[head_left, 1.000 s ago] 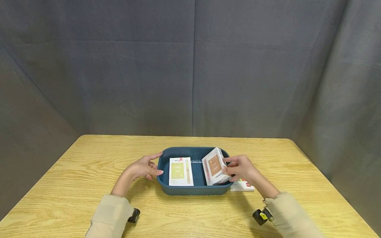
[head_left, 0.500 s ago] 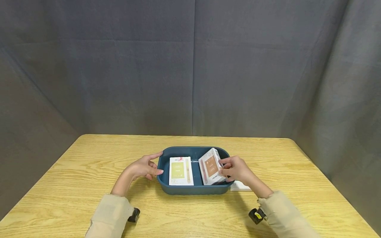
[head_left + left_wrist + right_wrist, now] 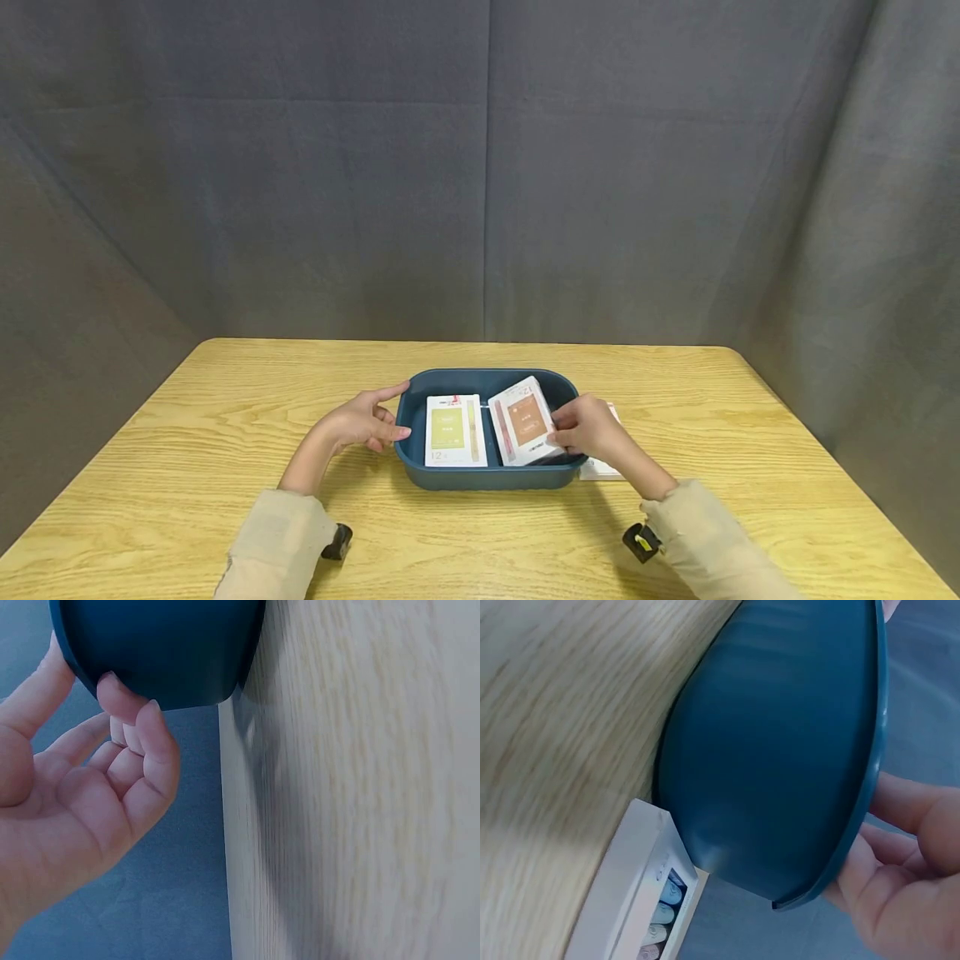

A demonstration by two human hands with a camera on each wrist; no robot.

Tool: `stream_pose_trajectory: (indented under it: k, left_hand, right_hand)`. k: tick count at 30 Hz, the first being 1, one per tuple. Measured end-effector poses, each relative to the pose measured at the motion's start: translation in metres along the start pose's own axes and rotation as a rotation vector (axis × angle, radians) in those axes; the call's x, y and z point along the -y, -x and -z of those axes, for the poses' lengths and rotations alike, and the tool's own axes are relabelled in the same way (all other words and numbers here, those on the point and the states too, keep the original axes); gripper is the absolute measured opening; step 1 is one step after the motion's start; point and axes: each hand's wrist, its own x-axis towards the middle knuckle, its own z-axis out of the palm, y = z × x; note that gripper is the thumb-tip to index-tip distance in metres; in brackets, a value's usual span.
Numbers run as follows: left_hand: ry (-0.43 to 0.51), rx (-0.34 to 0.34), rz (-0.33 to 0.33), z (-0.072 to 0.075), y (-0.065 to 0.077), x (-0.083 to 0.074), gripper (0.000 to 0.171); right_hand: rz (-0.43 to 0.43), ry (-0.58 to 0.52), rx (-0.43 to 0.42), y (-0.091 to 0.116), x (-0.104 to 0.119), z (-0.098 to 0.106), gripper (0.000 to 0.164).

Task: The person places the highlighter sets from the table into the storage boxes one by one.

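Here's the wood-grain bench, and on it the blue tub; the left hand has its grip on the tub's rim, the right hand's grip pinches the brown-labelled box, angled inside, right of the green-labelled box, while the white box lies just outside, beside the right end

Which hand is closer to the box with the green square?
Left. The left hand grips the blue tub just beside the green-square box; the right hand is farther away, at the brown-square box on its other side.
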Motion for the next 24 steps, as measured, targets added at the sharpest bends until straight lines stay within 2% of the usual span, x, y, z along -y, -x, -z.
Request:
stream_pose_trajectory:
  k: [5,9,14,21,24]
  left_hand:
    - [0.002,0.012,-0.006,0.0007,0.0010,0.0002,0.078]
    - [0.001,0.012,-0.004,0.0006,0.0026,0.0004,0.077]
    - [0.008,0.011,-0.004,0.0009,0.0036,0.0004,0.078]
    - [0.021,0.018,-0.007,0.0017,0.0037,0.0009,0.078]
    - [0.021,0.020,-0.008,0.0017,0.0037,0.0009,0.078]
  right_hand:
    - [0.050,0.118,0.000,-0.0021,0.0000,-0.0030,0.018]
    - [0.039,0.152,0.002,-0.0040,0.0009,-0.0058,0.026]
    - [-0.015,0.137,0.028,-0.0059,0.0020,-0.0077,0.029]
    - [-0.002,0.090,0.032,-0.0042,0.0018,-0.0069,0.024]
    - [0.008,0.037,0.036,-0.0020,0.0007,-0.0036,0.027]
